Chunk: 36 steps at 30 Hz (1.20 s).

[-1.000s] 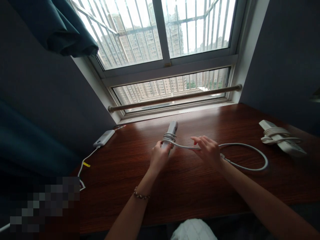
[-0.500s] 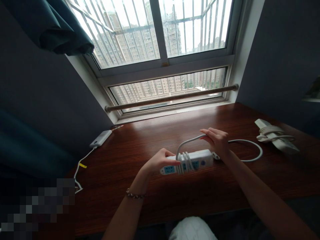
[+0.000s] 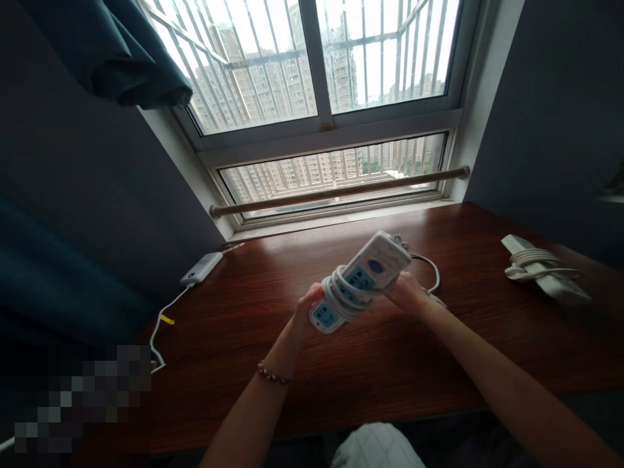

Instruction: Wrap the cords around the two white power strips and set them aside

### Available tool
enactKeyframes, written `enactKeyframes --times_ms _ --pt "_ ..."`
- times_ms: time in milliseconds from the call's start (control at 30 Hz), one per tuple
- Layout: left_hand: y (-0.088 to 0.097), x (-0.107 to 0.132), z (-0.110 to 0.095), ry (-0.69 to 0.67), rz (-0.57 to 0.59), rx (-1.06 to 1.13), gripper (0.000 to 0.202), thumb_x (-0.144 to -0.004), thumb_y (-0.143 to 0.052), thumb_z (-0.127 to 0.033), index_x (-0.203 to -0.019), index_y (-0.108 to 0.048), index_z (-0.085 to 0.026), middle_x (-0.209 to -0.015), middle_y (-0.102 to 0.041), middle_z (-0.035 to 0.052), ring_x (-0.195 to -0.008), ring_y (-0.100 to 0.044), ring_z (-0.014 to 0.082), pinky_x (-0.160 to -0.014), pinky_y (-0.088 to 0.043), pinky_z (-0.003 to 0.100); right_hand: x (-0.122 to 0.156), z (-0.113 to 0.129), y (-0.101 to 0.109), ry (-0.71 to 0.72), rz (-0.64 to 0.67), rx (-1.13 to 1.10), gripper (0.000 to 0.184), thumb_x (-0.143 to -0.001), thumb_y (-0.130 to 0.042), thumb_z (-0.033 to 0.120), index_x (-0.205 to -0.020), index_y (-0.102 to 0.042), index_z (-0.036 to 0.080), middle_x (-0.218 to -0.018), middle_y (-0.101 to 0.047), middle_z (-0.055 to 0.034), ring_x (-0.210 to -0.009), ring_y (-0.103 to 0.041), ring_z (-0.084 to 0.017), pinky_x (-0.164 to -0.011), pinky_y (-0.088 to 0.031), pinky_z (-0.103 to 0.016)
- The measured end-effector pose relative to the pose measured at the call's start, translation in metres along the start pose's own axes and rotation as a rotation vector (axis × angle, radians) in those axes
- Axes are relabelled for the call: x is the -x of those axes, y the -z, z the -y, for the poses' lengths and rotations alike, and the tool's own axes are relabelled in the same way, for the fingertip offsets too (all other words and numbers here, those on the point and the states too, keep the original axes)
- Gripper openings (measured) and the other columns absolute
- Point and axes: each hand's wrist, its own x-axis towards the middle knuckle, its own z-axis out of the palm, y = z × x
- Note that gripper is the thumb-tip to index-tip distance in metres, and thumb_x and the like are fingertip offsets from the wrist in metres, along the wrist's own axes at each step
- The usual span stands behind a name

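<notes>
A white power strip (image 3: 383,255) with blue socket faces is tilted above the desk, its far end raised to the right. My left hand (image 3: 308,305) is closed around its near end, thumb on the edge. Several turns of white cord (image 3: 336,292) wrap its middle. My right hand (image 3: 407,294) is beside and partly behind the strip, where the cord runs off the wrap; its fingertips are hidden. A loose loop of the cord hangs past the strip's far end and behind my right wrist.
On the right of the brown wooden desk (image 3: 273,260) lies another power strip (image 3: 560,286) with its cord wound round it. A white adapter (image 3: 202,268) with a cable lies at the left edge. Behind the desk is a window with a rail (image 3: 341,192).
The power strip has tilted, its right end rising toward the window. My right hand has come down from above the strip to its underside, and the loose cord loop has become smaller.
</notes>
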Motion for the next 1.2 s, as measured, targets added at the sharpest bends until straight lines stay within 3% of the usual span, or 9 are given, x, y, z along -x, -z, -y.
enactKeyframes --times_ms 133,367,500,633,800,1067,1200 --pt "-0.003 -0.006 -0.003 0.005 0.014 0.154 0.064 -0.069 -0.039 -0.064 -0.090 -0.060 -0.007 -0.073 -0.063 0.0140 -0.048 -0.055 0.0174 -0.037 -0.032 0.023 0.000 0.001 0.002 -0.035 0.124 0.041 0.042 -0.088 -0.032 0.046 -0.071 -0.060 0.021 -0.066 -0.065 -0.0009 -0.058 -0.056 -0.010 -0.050 -0.022 -0.023" --pt "-0.001 -0.017 -0.004 -0.026 -0.099 0.261 0.057 -0.077 -0.037 -0.057 -0.096 -0.058 -0.008 -0.079 -0.064 0.0135 -0.052 -0.055 0.0143 -0.041 -0.037 0.022 0.005 0.009 -0.001 0.054 0.073 0.020 0.025 -0.087 -0.039 0.036 -0.089 -0.057 0.020 -0.069 -0.066 -0.0010 -0.057 -0.057 -0.011 -0.050 -0.021 -0.023" --pt "0.003 -0.022 0.001 0.027 -0.134 0.277 0.055 -0.078 -0.039 -0.054 -0.098 -0.057 -0.006 -0.079 -0.064 0.0144 -0.052 -0.056 0.0140 -0.042 -0.040 0.023 0.007 0.018 0.000 0.109 0.062 0.020 0.026 -0.089 -0.036 0.033 -0.079 -0.054 0.017 -0.055 -0.060 0.0000 -0.047 -0.051 -0.010 -0.048 -0.019 -0.024" --pt "0.006 -0.025 0.007 0.076 -0.159 0.193 0.054 -0.077 -0.044 -0.051 -0.101 -0.056 -0.004 -0.081 -0.064 0.0157 -0.051 -0.057 0.0148 -0.042 -0.042 0.024 0.007 0.020 0.003 0.172 0.013 0.021 0.030 -0.089 -0.034 0.031 -0.069 -0.051 0.017 -0.053 -0.056 -0.0002 -0.046 -0.048 -0.009 -0.049 -0.020 -0.024" --pt "0.003 -0.025 0.014 -0.012 -0.160 0.133 0.053 -0.077 -0.046 -0.050 -0.101 -0.056 -0.004 -0.081 -0.064 0.0156 -0.052 -0.057 0.0149 -0.042 -0.042 0.023 0.007 0.019 0.006 0.195 -0.039 0.020 0.027 -0.088 -0.038 0.029 -0.067 -0.051 0.017 -0.054 -0.055 0.0006 -0.047 -0.046 -0.009 -0.050 -0.022 -0.024" --pt "0.005 -0.027 0.012 0.018 -0.115 0.484 0.052 -0.080 -0.040 -0.050 -0.100 -0.056 -0.004 -0.081 -0.061 0.0145 -0.058 -0.054 0.0119 -0.045 -0.042 0.021 0.009 0.025 0.005 0.234 -0.062 -0.043 0.027 -0.087 -0.039 0.030 -0.069 -0.054 0.017 -0.054 -0.056 0.0009 -0.048 -0.047 -0.008 -0.052 -0.025 -0.024" --pt "0.009 -0.030 0.012 0.125 -0.097 0.379 0.055 -0.080 -0.038 -0.051 -0.102 -0.055 -0.003 -0.081 -0.062 0.0165 -0.056 -0.057 0.0147 -0.044 -0.043 0.023 0.010 0.023 0.007 0.230 -0.106 -0.007 0.025 -0.087 -0.041 0.029 -0.071 -0.056 0.017 -0.057 -0.057 -0.0002 -0.052 -0.049 -0.009 -0.055 -0.027 -0.024"
